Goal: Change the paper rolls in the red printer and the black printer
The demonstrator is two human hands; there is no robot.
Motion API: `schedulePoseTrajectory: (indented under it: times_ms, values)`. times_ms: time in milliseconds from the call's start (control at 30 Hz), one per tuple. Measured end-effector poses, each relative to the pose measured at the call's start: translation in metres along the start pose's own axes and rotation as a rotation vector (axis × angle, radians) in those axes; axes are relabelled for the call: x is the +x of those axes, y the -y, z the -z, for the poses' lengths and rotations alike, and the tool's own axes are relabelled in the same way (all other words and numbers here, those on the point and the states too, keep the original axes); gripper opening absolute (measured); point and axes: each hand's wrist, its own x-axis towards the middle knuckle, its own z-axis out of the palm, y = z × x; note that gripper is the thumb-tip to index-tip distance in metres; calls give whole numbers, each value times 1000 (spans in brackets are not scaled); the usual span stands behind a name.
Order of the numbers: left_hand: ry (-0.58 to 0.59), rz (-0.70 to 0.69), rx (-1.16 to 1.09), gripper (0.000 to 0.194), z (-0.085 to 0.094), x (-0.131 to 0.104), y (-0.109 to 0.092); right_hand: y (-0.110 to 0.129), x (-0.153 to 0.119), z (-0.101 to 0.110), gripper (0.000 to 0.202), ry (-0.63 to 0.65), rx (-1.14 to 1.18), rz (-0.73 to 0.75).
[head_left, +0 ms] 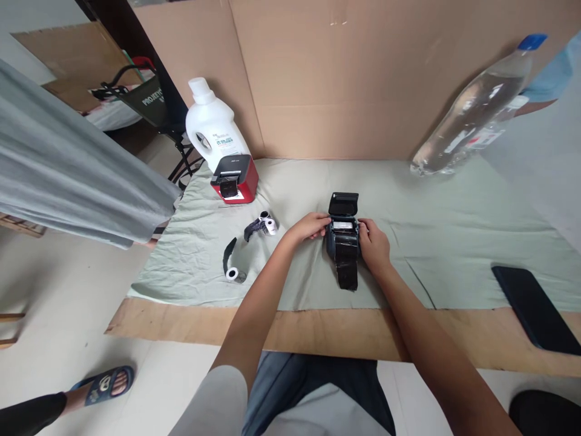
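You sat at the cloth-covered table point(454, 242) with both hands on a small dark label printer point(343, 242), which stood near the middle of the cloth, just in front of you. Your left hand point(311, 226) steadied its left side with fingers curled against the casing; your right hand point(373, 241) gripped the right side in the same way. The printer's lid point(344, 203) stood open and tilted back, and a pale roll or strip showed in the bay beneath it, though the view was too small to say whether it was fully seated. A dark strip point(347, 269) trailed from the front of the printer toward you.

Judging by this, the paper appeared to be in the bay already, while the lid was not yet closed. To your left lay two loose paper rolls with dark wrappers point(261, 227) and point(232, 266), untouched, well apart from the printer. Further back stood a red printer point(235, 179) beside a white detergent bottle point(213, 124). A clear water bottle point(476, 106) leaned at the right, and a black phone point(531, 306) lay near the table's edge.
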Motion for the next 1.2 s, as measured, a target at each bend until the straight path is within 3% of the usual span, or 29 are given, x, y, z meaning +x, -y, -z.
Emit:
schedulePoseTrajectory:
  times_ms: [100,233,267,333,400,467,633,733,800,933,1100,1200]
  values:
    - [-89,10,154,27,-3,-4,-4,-1,0,-1,49,-11,14,3]
    - [-429,-150,593,20,-11,-15,-28,-2,1,-1,48,-13,17,-6]
    - [-429,-197,688,20,-15,-16,-36,-2,1,-1,48,-10,15,-7]
    - [-294,-210,856,21,-25,-13,-52,-2,1,0,47,-8,14,-6]
    - [-153,-154,976,18,-35,-5,-65,-2,0,0,48,-16,18,-6]
    - [-85,-101,1022,16,-43,6,-74,-1,0,1,49,-18,24,-3]
    - [-39,-97,1000,22,-42,19,-89,0,0,1,50,-5,41,0]
    - [-56,-159,960,24,-31,6,-98,0,0,1,49,-7,67,0]
    - [-148,-273,895,24,-22,-10,-101,0,1,1,49,-13,64,3]
    - [-348,-486,596,29,4,-62,-91,-1,1,3,50,20,83,9]
    - [-525,-389,202,41,51,-139,-40,0,2,3,48,-25,64,7]
    - [-860,-319,153,42,80,-175,-4,1,2,1,49,-43,73,-1]
